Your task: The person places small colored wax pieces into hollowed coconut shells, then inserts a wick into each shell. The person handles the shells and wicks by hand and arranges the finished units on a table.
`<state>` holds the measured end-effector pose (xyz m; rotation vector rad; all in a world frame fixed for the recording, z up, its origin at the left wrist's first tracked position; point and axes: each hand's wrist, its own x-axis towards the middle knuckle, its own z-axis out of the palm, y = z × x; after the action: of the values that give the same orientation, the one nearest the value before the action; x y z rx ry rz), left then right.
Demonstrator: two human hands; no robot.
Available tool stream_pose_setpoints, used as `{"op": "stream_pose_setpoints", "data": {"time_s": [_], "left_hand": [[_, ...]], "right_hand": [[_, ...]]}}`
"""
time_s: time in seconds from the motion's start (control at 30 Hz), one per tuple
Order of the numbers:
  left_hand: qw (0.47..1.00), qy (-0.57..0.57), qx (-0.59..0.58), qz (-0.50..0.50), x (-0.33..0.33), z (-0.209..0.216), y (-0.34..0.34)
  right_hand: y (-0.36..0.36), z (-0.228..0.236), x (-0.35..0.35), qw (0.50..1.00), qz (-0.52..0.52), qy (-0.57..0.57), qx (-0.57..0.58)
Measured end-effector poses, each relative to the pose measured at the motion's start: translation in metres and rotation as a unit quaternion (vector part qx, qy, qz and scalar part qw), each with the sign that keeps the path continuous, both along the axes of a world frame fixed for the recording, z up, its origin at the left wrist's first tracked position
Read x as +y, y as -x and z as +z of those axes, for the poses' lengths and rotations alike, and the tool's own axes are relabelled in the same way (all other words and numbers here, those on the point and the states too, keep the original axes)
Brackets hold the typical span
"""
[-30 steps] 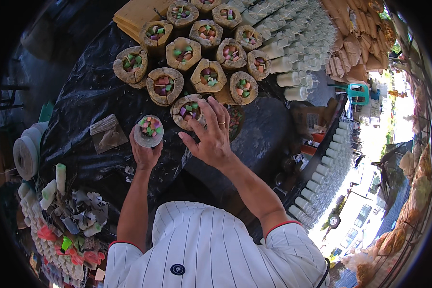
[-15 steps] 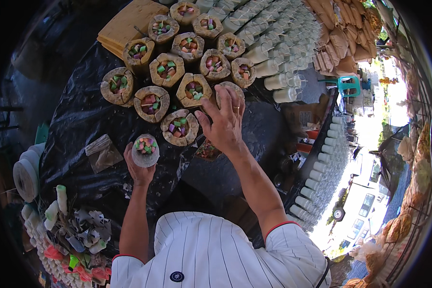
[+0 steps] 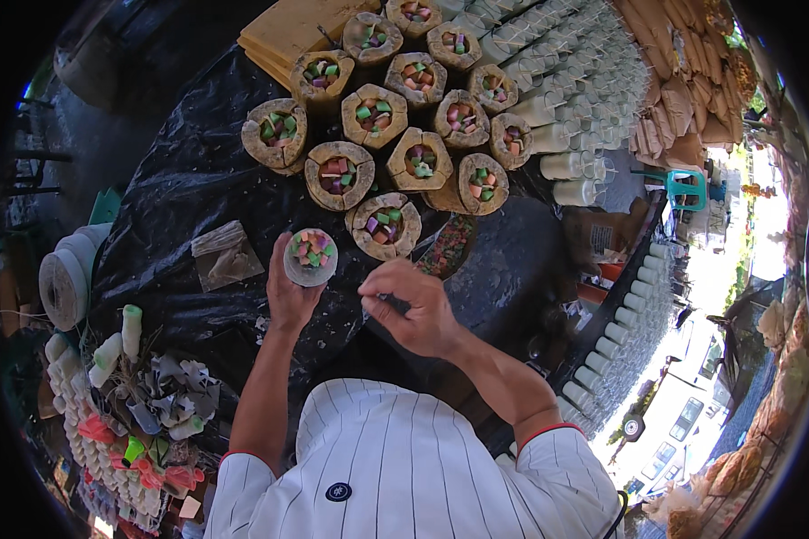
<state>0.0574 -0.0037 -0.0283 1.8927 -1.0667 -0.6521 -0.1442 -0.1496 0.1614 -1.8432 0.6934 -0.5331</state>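
My left hand is wrapped round a clear round cup filled with small pink, orange, green and purple chunks. To its right hovers my right hand, fingers curled and pinched together; whether anything small is between them is hidden. Just beyond it stands the nearest of several rough tan moulds, thick-walled and faceted, holding coloured chunks. Another mould stands farther right. Beside these moulds lies a heap of small coloured bits, partly hidden by the mould and my right hand.
Black plastic sheeting covers the table. Rows of whitish candle glasses fill the far right, with brown paper packages behind. Left are a clear bag, white rolls and scraps. A green plastic chair stands at right.
My right hand has pulled back toward me from the right-hand mould, and its spread fingers have closed. The left hand still holds the cup. The whole view has shifted, moving things rightward in the picture.
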Motion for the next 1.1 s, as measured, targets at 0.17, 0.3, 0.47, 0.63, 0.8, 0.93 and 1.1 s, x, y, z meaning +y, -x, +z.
{"op": "stream_pose_setpoints", "data": {"time_s": [0.17, 0.3, 0.47, 0.63, 0.8, 0.93, 1.1], "left_hand": [[0.996, 0.025, -0.075, -0.048, 0.0, 0.044, -0.016], [0.978, 0.0, -0.079, -0.192, 0.0, 0.113, -0.036], [0.951, -0.062, -0.14, -0.267, -0.015, 0.18, -0.043], [0.902, -0.114, -0.205, -0.362, -0.021, 0.194, -0.039], [0.881, -0.148, -0.22, -0.392, -0.019, 0.194, -0.03], [0.891, -0.138, -0.22, -0.372, -0.015, 0.192, -0.032], [0.908, -0.137, -0.198, -0.342, -0.006, 0.184, -0.037]], "right_hand": [[0.005, -0.042, 0.054, 0.908, -0.089, -0.404, 0.07], [0.012, -0.076, 0.059, 0.817, -0.157, -0.546, -0.098], [0.008, -0.08, 0.059, 0.722, -0.238, -0.638, -0.124], [0.023, -0.122, 0.058, 0.778, -0.107, -0.617, -0.047], [0.036, -0.17, 0.066, 0.794, -0.042, -0.605, 0.024], [0.037, -0.181, 0.067, 0.837, -0.023, -0.545, 0.042], [0.033, -0.176, 0.06, 0.855, -0.028, -0.515, 0.056]]}}
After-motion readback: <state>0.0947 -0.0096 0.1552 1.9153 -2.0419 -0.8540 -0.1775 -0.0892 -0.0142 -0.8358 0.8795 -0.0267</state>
